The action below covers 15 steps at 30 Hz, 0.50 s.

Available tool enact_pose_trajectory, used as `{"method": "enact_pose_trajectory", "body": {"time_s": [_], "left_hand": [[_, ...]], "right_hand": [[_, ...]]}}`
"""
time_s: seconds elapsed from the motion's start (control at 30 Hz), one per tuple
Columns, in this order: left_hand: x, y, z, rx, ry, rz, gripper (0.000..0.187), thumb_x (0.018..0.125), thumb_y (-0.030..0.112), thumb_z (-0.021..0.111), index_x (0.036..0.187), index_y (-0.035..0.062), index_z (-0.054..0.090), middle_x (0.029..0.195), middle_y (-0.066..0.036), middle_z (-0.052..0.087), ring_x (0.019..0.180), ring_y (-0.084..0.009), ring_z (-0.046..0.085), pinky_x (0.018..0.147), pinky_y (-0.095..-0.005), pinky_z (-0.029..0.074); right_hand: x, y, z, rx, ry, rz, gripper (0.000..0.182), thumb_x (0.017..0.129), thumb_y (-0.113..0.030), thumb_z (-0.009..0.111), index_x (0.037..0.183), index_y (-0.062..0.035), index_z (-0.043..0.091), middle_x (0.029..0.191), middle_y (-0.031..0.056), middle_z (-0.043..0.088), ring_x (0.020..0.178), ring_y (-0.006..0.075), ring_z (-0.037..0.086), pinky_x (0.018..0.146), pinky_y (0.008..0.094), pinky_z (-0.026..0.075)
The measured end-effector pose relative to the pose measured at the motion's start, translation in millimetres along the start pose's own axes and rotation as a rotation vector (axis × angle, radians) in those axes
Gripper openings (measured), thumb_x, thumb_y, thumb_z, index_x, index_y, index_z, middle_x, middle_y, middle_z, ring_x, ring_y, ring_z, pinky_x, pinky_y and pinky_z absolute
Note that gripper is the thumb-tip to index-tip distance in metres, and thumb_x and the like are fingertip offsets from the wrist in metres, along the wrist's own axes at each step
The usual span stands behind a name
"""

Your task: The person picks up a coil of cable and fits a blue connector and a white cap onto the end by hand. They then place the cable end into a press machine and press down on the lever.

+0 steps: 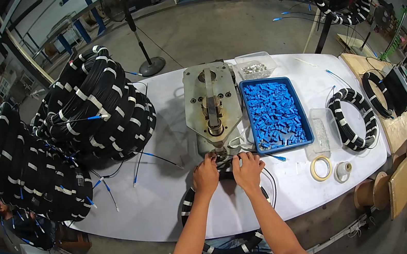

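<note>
Both hands are at the front foot of a metal press [211, 100] in the middle of the white table. My left hand [205, 174] has its fingers bent and pressed together at a thin black cable under the press head. Beside it, my right hand [249, 170] is curled at the same spot, its fingertips on the cable too. What exactly lies between the fingertips is too small to make out. A taped black cable coil [188, 205] hangs below my hands, partly behind my forearms. A blue-tipped cable end [276, 157] sticks out right of my right hand.
Large taped cable coils [101, 105] are piled at the left. Right of the press are a blue tray [312, 133] of small blue parts, clear boxes, tape rolls [321, 168] and another coil [339, 121]. A fan [152, 66] stands behind; a person is partly visible at far right.
</note>
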<state>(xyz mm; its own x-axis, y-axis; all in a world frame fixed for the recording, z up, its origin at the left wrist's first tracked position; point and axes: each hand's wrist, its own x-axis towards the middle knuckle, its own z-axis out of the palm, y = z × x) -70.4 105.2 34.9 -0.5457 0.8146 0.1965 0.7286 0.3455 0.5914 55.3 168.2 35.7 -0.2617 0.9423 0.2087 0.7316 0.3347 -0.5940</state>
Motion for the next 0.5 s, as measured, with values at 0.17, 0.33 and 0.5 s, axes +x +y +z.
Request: {"method": "enact_pose_trajectory", "body": {"time_s": [0.17,0.33,0.5], "left_hand": [[-0.1,2.5,-1.7,0.032,0.010,0.003,0.017,0.092,0.015,0.055,0.106,0.0058,0.056,0.080,-0.017,0.068,0.076,-0.0398,0.065,0.070,-0.0501,0.051],[-0.4,1.2,-1.0,0.009,0.013,0.012,0.016,0.093,0.016,0.055,0.107,0.0065,0.056,0.080,-0.018,0.068,0.075,-0.0396,0.065,0.070,-0.0496,0.050],[-0.5,3.5,-2.2,0.005,0.026,0.016,0.016,0.093,0.016,0.054,0.106,0.0071,0.056,0.079,-0.018,0.068,0.075,-0.0396,0.065,0.070,-0.0498,0.050]], "right_hand": [[0.5,0.0,-0.1,-0.001,-0.013,0.010,0.030,0.093,-0.032,0.050,0.091,-0.0048,0.064,0.098,0.0116,0.062,0.098,0.0361,0.051,0.088,0.0556,0.034],[0.6,-0.8,-0.6,0.000,-0.020,0.021,0.030,0.092,-0.032,0.051,0.092,-0.0050,0.065,0.099,0.0113,0.063,0.098,0.0358,0.051,0.088,0.0556,0.034],[0.5,-0.1,-0.3,-0.001,-0.017,0.018,0.031,0.092,-0.032,0.051,0.092,-0.0050,0.065,0.099,0.0117,0.063,0.098,0.0357,0.051,0.089,0.0560,0.034]]}}
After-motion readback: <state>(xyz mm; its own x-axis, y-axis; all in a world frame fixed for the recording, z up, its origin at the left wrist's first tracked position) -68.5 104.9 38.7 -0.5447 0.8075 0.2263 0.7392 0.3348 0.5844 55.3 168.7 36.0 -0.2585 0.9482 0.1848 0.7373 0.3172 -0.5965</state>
